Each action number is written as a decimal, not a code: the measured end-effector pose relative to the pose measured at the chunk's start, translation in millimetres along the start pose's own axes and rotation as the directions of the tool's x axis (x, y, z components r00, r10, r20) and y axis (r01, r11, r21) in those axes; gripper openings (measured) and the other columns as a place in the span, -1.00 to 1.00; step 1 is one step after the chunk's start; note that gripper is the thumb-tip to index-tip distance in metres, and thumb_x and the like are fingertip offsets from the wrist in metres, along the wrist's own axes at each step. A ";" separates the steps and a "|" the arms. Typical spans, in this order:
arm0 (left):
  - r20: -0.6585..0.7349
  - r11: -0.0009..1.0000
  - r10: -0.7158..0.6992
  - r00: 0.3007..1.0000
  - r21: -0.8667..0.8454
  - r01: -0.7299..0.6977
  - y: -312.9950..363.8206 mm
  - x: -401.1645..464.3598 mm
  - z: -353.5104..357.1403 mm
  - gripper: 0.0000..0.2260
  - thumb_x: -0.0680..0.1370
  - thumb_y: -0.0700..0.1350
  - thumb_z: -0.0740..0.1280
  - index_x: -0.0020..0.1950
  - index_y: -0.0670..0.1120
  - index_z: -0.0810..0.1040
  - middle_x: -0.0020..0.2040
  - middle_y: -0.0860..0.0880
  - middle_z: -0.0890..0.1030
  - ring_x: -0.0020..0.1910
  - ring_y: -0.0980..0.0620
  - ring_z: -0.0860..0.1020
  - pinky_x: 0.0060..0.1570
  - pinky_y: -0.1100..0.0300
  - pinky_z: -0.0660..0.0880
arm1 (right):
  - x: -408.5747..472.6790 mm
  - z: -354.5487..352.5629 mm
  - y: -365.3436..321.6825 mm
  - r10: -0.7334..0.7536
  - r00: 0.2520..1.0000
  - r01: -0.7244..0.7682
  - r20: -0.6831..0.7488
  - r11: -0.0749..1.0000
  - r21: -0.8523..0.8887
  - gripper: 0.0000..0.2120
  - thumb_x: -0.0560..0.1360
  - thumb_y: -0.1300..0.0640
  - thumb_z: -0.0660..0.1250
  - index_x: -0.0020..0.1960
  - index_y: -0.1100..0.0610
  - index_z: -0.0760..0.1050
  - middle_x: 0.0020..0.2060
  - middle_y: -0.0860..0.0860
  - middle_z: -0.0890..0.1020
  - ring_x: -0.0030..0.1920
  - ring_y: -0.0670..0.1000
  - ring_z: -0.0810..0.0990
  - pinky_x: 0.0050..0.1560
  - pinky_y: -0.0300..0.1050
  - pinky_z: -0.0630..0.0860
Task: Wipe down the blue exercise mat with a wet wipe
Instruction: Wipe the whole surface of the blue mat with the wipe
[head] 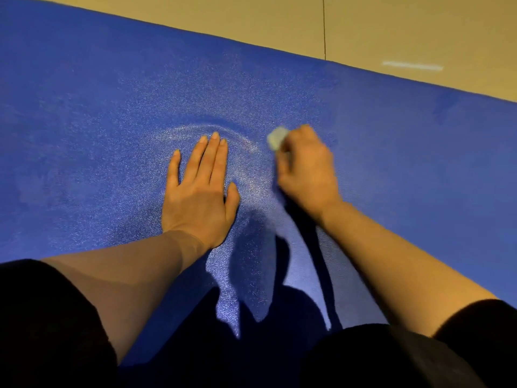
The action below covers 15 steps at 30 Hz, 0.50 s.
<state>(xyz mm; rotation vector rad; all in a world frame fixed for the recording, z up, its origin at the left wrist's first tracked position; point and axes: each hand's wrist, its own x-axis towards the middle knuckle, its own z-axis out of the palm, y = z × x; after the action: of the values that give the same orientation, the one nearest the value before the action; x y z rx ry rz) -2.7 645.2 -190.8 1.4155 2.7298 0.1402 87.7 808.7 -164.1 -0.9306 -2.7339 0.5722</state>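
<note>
The blue exercise mat (98,113) fills most of the view, running from upper left to right. My left hand (200,189) lies flat on it, palm down, fingers together and pointing away from me. Just to its right, my right hand (306,170) is closed around a bunched pale wet wipe (276,138), which pokes out past the knuckles and presses on the mat. A shiny curved damp streak (251,152) arcs around my left fingertips toward the wipe.
Tan floor (391,26) lies beyond the mat's far edge, with a dark seam line (324,26) running across it. My dark-clothed knees (44,326) rest at the near edge of the mat. Shadows of my arms fall between them.
</note>
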 end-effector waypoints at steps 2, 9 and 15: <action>0.002 1.000 -0.008 1.000 0.007 0.008 -1.4 -0.2 0.7 -0.43 0.63 0.09 -0.05 0.59 -0.14 0.03 0.59 -0.07 0.09 0.57 -0.02 0.05 0.51 -0.13 -0.03 | 7.3 -12.8 29.6 0.224 0.963 -0.219 -0.153 0.975 0.048 -0.83 0.55 0.19 0.26 0.08 0.27 0.46 0.03 0.21 0.52 -0.03 0.22 0.51 -0.15 -0.12 0.26; 0.002 1.000 -0.007 1.000 -0.003 0.007 -1.8 -4.5 1.9 -0.43 0.63 0.08 -0.04 0.59 -0.15 0.06 0.58 -0.08 0.10 0.56 -0.02 0.06 0.51 -0.13 -0.02 | -34.8 13.3 -35.6 -0.114 0.990 0.103 0.079 0.986 0.133 -0.87 0.51 0.21 0.24 -0.16 0.26 0.47 -0.17 0.21 0.50 -0.29 0.25 0.50 -0.32 0.04 0.42; 0.027 1.000 -0.001 1.000 -0.012 0.001 -2.7 -0.8 0.1 -0.43 0.63 0.08 -0.06 0.59 -0.14 0.04 0.59 -0.07 0.09 0.57 -0.02 0.04 0.52 -0.12 -0.05 | -18.1 -16.6 30.9 0.236 0.953 -0.247 -0.190 0.969 -0.034 -0.79 0.56 0.13 0.26 -0.15 0.26 0.46 -0.12 0.23 0.54 -0.10 0.27 0.50 -0.20 0.00 0.29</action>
<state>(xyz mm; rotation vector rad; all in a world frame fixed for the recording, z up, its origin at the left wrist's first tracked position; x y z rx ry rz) -4.4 643.0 -191.2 1.4025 2.7028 0.1364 123.7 824.8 -163.1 -1.2763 -2.5015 0.4230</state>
